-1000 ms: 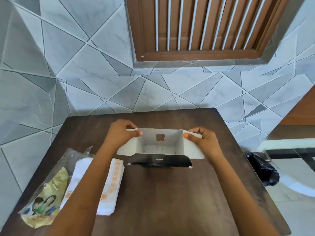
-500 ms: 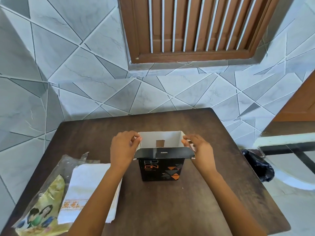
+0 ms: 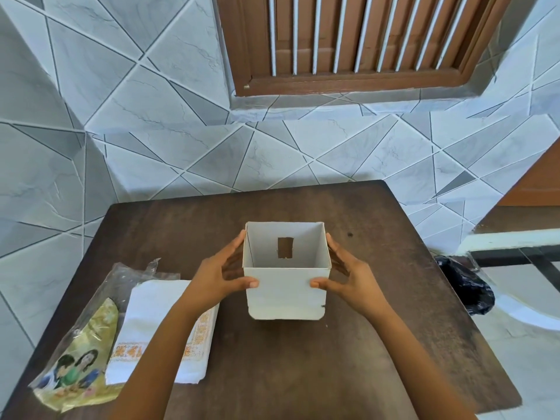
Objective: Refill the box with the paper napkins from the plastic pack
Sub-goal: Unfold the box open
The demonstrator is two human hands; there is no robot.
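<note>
The box (image 3: 286, 294) is open towards me at the middle of the dark wooden table (image 3: 303, 374), white inside, with a small rectangular slot in its far wall. Its near flap hangs down white. My left hand (image 3: 221, 278) grips its left side, thumb on the near flap. My right hand (image 3: 345, 275) grips its right side the same way. The box holds nothing. A stack of white paper napkins (image 3: 160, 331) with an orange border lies at the left, partly under my left forearm. The crumpled plastic pack (image 3: 81, 341) lies beside the stack.
A tiled wall stands just behind the table's far edge, with a brown louvred window (image 3: 363, 37) above. A black plastic bag (image 3: 465, 291) lies on the floor to the right, next to a white ledge (image 3: 509, 241).
The box has been turned so that its opening faces me, with the near flap now hanging down white side out. Both hands have shifted to grip its sides.
</note>
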